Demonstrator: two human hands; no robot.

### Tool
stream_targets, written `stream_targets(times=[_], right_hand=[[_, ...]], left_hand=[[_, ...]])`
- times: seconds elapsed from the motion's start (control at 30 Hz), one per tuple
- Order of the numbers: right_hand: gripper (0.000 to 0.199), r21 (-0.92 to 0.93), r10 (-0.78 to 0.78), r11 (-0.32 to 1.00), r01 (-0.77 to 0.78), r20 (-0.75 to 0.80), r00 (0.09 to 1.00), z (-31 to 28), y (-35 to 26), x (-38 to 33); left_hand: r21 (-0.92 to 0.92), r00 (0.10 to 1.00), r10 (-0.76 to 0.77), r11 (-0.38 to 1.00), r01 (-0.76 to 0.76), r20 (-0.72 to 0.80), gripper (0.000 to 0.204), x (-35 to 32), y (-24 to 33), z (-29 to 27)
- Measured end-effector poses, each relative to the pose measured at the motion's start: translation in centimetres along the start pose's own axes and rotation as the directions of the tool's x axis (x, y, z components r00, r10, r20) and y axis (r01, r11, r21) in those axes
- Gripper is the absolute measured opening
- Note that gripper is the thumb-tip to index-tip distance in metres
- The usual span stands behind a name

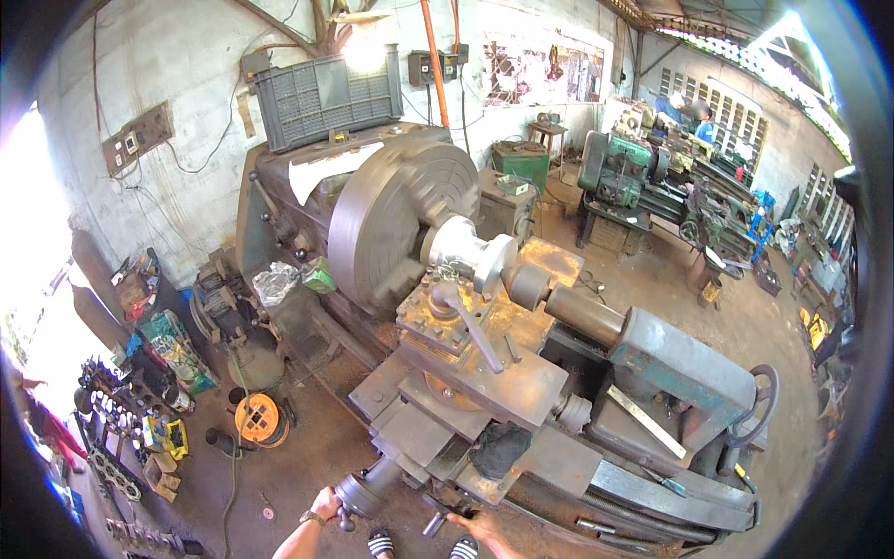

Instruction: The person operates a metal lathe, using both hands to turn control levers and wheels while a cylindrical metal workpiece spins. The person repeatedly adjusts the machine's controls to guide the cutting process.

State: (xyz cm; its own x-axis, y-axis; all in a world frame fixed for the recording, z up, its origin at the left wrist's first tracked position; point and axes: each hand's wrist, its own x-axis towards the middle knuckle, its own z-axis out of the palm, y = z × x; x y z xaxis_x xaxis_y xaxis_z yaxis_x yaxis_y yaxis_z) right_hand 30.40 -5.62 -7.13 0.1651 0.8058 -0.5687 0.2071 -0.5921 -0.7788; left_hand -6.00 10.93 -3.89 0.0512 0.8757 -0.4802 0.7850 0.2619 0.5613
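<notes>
In front of me stands a large metal lathe. My left hand (pixel 325 504) is closed at the cross-slide handwheel (pixel 358 495), whose ball-ended handle hangs beside my fingers. My right hand (pixel 475 526) has its fingers bent round a small crank handle (pixel 435 524) under the carriage; part of its grip is hidden. Farther in, the big round chuck (pixel 410 219) looks blurred, as if turning. It carries a shiny flanged metal workpiece (pixel 470 250), which the tailstock (pixel 684 359) side supports. The tool post (pixel 447 307) with its long clamp lever sits close against the workpiece.
A black rag (pixel 501 451) lies on the carriage, and a pale flat bar (pixel 645 422) rests by the tailstock. On the floor at left are an orange cable reel (pixel 262 420) and several engine parts. A grey crate (pixel 328 98) tops the headstock. People work at far machines.
</notes>
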Motion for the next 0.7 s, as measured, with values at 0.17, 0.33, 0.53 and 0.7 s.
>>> stream_targets(times=[0.17, 0.33, 0.53, 0.7], right_hand=[[0.081, -0.115, 0.093, 0.99, -0.08, 0.114, 0.989, -0.1, 0.1, 0.3], [0.083, 0.016, -0.04, 0.999, 0.04, -0.018, 0.999, -0.1, -1.4, -1.0], [0.081, -0.148, 0.067, 0.987, -0.064, 0.015, 0.998, -0.5, -3.2, -1.4], [0.076, -0.102, 0.084, 0.992, -0.075, 0.086, 0.993, -0.4, -2.3, -0.5]], left_hand=[[-0.071, 0.999, 0.024, 0.997, -0.021, 0.04, 0.038, 0.0, 0.1, -0.2], [-0.058, 0.995, 0.003, 0.998, 0.003, 0.102, 0.035, 0.7, -0.5, 0.0], [-0.051, 0.997, 0.035, 0.998, -0.032, 0.066, 0.04, -0.7, 1.1, -0.8], [-0.079, 0.995, 0.047, 0.996, -0.04, 0.089, 0.038, -1.0, 1.8, -1.1]])
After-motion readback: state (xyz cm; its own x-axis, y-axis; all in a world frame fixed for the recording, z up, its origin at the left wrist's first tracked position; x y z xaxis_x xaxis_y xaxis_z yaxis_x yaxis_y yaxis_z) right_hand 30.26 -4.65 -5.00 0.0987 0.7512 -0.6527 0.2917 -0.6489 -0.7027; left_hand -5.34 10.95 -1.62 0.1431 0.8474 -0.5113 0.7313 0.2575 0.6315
